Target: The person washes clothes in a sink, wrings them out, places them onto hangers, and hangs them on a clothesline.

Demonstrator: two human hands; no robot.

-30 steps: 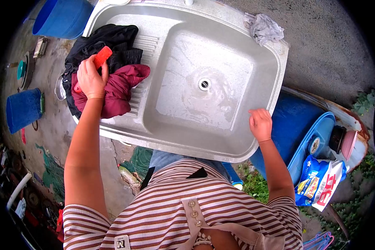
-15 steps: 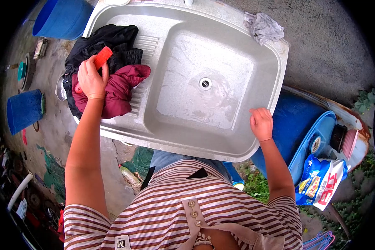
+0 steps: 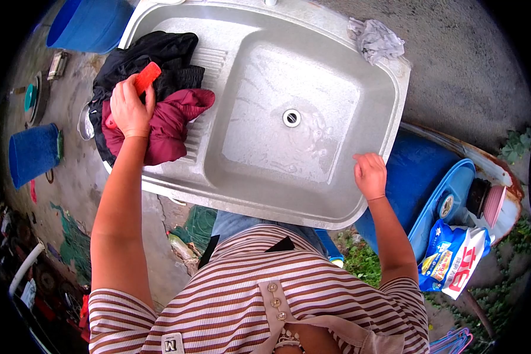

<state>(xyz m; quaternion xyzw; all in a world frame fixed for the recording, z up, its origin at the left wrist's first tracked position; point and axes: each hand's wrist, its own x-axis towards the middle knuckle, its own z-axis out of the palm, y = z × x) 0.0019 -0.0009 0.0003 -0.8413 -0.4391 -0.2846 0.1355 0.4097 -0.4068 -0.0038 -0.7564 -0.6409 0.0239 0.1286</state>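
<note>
My left hand (image 3: 131,109) is closed around a red scrubbing brush (image 3: 148,78). Its textured end sticks out beyond my fingers, and a red bit shows on the other side of my hand. Beneath the hand lies a bunched maroon garment (image 3: 174,127), with a black garment (image 3: 159,50) behind and beside it. Both rest on the ridged drainboard of a grey sink (image 3: 224,171). Over the sink's right front rim, my right hand (image 3: 370,177) has its fingers curled in, with nothing visible in them. The basin is wet around its drain (image 3: 291,118).
A crumpled grey cloth (image 3: 377,41) hangs on the far right corner. A blue barrel (image 3: 416,171) stands right of the sink, with a blue-and-white detergent bag (image 3: 454,256) and a pink bowl (image 3: 495,203) near it. Blue tubs (image 3: 88,26) sit on the left ground.
The view has shifted very slightly. Both hands, the brush and the garments stay in nearly the same places.
</note>
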